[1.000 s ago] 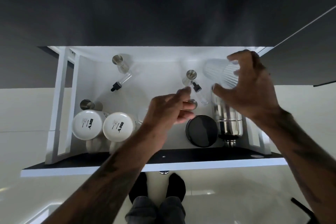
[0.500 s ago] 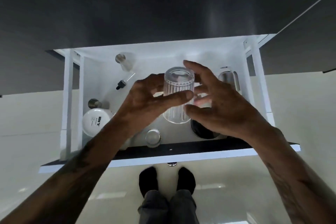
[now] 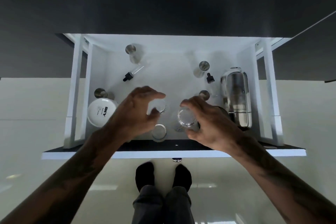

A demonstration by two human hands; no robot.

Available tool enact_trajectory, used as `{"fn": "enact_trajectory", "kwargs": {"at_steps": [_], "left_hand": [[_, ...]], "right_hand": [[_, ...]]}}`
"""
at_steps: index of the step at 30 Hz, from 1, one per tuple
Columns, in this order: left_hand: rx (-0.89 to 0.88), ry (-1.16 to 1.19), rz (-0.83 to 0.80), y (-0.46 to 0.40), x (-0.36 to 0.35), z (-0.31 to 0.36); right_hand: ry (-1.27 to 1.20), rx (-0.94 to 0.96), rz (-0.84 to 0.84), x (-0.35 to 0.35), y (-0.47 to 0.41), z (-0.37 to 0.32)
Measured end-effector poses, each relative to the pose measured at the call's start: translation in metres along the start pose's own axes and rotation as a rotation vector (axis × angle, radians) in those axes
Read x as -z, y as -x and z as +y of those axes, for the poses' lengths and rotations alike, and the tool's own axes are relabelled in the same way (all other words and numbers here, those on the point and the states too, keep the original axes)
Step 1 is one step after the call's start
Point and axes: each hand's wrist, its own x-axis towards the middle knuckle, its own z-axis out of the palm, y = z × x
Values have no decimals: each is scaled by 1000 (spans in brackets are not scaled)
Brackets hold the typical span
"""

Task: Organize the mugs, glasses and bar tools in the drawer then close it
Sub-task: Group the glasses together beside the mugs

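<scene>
Two hands work low in the open drawer (image 3: 269, 85) at frame centre: left hand (image 3: 135, 114) cups one clear glass (image 3: 160, 108), right hand (image 3: 205, 122) grips another glass (image 3: 186, 119).

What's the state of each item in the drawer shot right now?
drawer: open
left hand: around a clear glass
right hand: gripping a ribbed glass
third glass: standing free
shaker: lying down
white mug: upside down
dropper: lying flat
</scene>
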Motion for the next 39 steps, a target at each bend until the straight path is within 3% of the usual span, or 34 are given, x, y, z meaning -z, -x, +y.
{"fn": "enact_trajectory", "kwargs": {"at_steps": [2, 6, 12, 20, 23, 27, 30, 33, 36, 39], "left_hand": [[-73, -267, 8, -5, 4, -9], [-95, -515, -306, -21, -10, -12], [-33, -405, -306, -36, -17, -10], [-39, -329, -282, -42, -34, 0], [-37, -355, -324, -40, -38, 0], [-61, -366, -358, -36, -28, -4], [-13, -259, -237, -38, -9, -6], [99, -71, 26, -40, 12, -18], [197, -112, 206, -29, 37, -40], [321, -204, 237, -9, 65, -72]], "right_hand": [[83, -19, -41, -8, -7, -5], [245, -71, -157, -15, -16, -14], [364, -44, -288, -21, -20, -22], [70, -166, -482, -8, -16, -18], [-6, -227, -318, 5, -8, -14], [-25, -244, 214, 20, -17, 14], [115, -383, 178, 27, -38, 37], [188, -404, 62, 19, -50, 55], [180, -342, 42, 7, -53, 60], [160, -309, 44, 4, -61, 58]]}}
